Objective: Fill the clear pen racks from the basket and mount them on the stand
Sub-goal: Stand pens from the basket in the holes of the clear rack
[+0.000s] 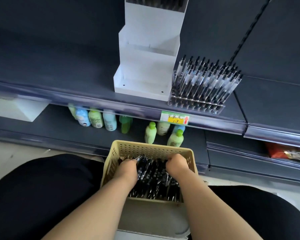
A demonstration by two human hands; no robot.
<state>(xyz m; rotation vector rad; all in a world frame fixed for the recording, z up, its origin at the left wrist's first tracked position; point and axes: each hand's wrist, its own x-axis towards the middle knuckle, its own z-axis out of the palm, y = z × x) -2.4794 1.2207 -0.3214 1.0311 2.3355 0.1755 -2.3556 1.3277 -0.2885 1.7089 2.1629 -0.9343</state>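
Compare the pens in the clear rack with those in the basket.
Rack pens stand in rows; basket pens lie in a loose pile. Rack pens sit on the shelf untouched; basket pens are lower, with the left hand and right hand among them. Same pen type, apparently.

Filled rack [204,84] right of stand [145,66]; basket [145,148] below.

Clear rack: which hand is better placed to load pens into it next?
Probably right: the clear rack stands beside the white stand, on the right hand's side; the left hand would reach across.
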